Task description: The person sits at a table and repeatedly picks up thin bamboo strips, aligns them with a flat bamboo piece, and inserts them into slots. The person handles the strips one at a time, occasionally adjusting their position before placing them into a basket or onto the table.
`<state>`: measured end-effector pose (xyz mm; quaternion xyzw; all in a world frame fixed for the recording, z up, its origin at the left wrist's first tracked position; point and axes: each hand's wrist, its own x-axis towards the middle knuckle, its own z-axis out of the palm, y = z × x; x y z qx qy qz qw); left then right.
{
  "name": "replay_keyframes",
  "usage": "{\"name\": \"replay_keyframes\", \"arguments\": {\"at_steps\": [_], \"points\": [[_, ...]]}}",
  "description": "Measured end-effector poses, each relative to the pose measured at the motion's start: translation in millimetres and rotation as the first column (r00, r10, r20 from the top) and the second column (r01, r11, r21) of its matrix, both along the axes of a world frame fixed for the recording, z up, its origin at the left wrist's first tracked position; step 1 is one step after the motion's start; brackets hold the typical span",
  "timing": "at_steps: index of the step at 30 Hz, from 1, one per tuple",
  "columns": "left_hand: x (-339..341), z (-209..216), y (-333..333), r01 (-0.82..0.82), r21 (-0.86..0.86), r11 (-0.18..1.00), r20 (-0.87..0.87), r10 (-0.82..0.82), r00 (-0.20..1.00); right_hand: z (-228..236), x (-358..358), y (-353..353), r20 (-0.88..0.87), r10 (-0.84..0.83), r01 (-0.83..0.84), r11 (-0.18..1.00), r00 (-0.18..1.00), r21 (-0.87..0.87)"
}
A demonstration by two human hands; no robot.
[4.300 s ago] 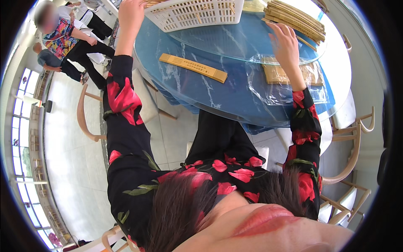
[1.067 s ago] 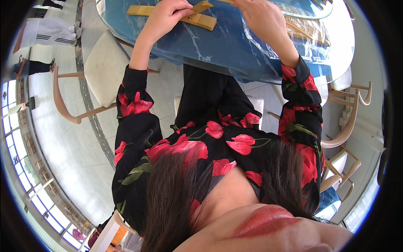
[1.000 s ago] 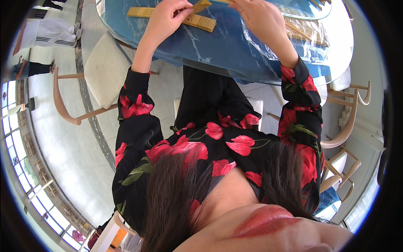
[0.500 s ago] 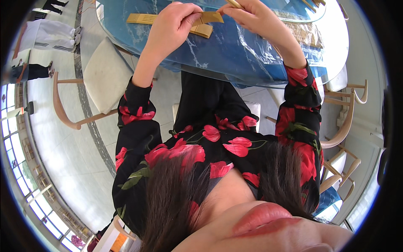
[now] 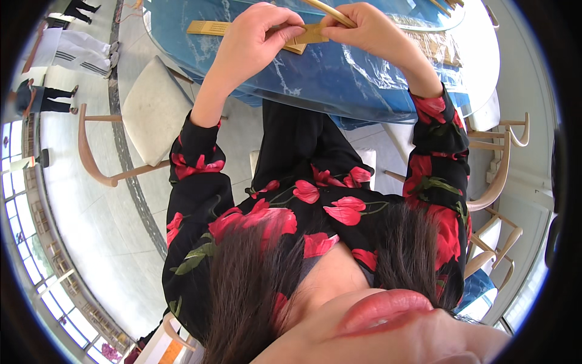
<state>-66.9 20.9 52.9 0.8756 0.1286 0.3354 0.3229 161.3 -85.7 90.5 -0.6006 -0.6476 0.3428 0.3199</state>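
Note:
Above the near part of the blue table my left hand point(image 5: 257, 42) pinches a flat tan paper sleeve point(image 5: 314, 34) between thumb and fingers. My right hand point(image 5: 367, 30) is closed on pale wooden chopsticks point(image 5: 332, 13), which slant up to the left. The right fingertips also meet the free right end of that sleeve. Under and beyond my left hand, more tan paper sleeves point(image 5: 207, 28) lie on the table, partly hidden by the hand. One of them shows its end point(image 5: 295, 48) just below the held sleeve.
The table point(image 5: 327, 85) has a blue marbled cover under clear plastic. On its right lies a clear plastic-wrapped tan bundle point(image 5: 439, 48). More thin sticks point(image 5: 441, 7) sit at the far right. Chairs stand left point(image 5: 154, 112) and right point(image 5: 500, 170). Other people point(image 5: 48, 100) stand far left.
My right hand has turned and lowered slightly, so the chopsticks now show longer, pointing up-left. My left hand has shifted slightly right, covering more of the sleeves lying below.

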Motion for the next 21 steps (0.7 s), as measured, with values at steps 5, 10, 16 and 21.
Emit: {"name": "replay_keyframes", "arguments": {"at_steps": [5,10,16,21], "points": [[-0.1,1.8,-8.6,-0.007,-0.006,1.0,-0.003,0.007,1.0,-4.5,-3.2,0.2,0.02,0.046,-0.045,0.998,0.999,-0.033],[3.6,2.7,-12.1,-0.006,0.095,0.995,0.006,0.006,1.0,-21.7,-6.5,-3.1,0.031,0.013,-0.019,0.982,0.999,0.189],[7.5,1.4,-17.7,-0.021,0.161,0.987,0.024,0.018,1.0,-27.5,-7.3,-5.9,0.041,-0.026,0.019,0.987,0.999,0.16],[8.9,2.7,-22.2,-0.063,0.277,0.959,0.01,0.063,0.998,-35.6,-4.3,-9.3,-0.006,-0.057,0.057,0.979,0.998,0.196]]}}
